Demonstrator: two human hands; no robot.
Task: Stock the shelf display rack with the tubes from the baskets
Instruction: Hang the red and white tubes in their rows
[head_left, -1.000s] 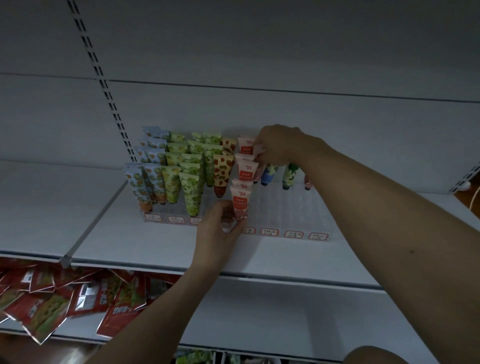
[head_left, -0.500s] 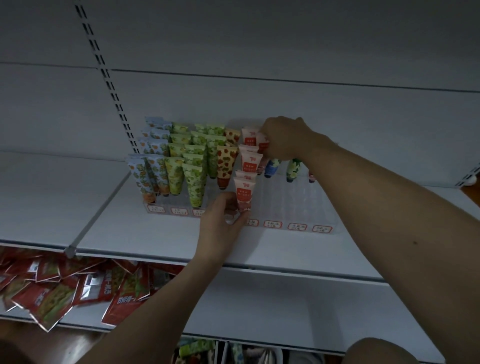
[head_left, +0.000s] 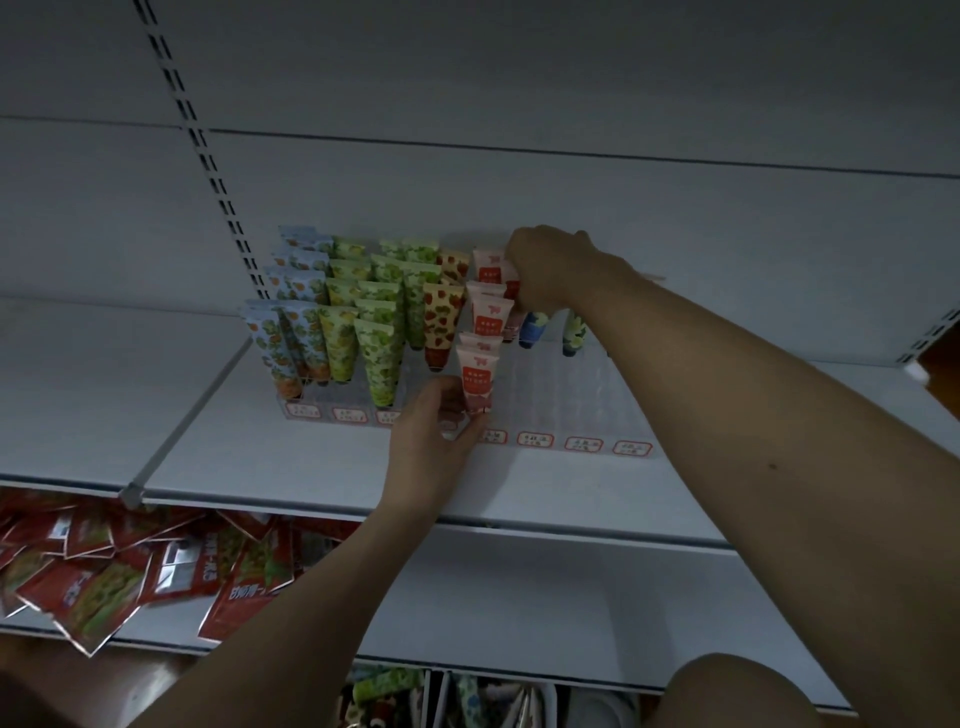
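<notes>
Between the earlier frames and this one I logged almost no displacement: both hands held their stations at the display rack (head_left: 550, 405), and the apparent shift of the scene came from the head camera; the left hand (head_left: 434, 447) remained at the front row and the right hand (head_left: 545, 270) at the back row.

I recorded the front pink tube (head_left: 477, 382) standing upright in the rack, long axis vertical with a slight tilt, crimped flat end up and cap end down in its slot; the left thumb and curled fingers pinched it at the cap end, so that the tube rose above the fingertips and the palm sat below and to the left of it, against the rack's front edge.

I recorded the right hand with fingers curled down over a back pink tube (head_left: 511, 283), gripping its upper part; that tube also stood vertical, cap down, with the knuckles covering its top, and how many tubes the hand enclosed I could not tell.

Left of the pink column stood a strawberry-print tube (head_left: 441, 325), green tubes (head_left: 382, 364) and blue-orange tubes (head_left: 275, 353), all cap down; a blue tube (head_left: 534, 328) and a green-leaf tube (head_left: 573, 332) stood below the right hand; red-framed labels (head_left: 584, 444) lined the rack front; the rack rested on a white shelf (head_left: 104, 374); red packets (head_left: 104, 577) lay on the shelf beneath.
</notes>
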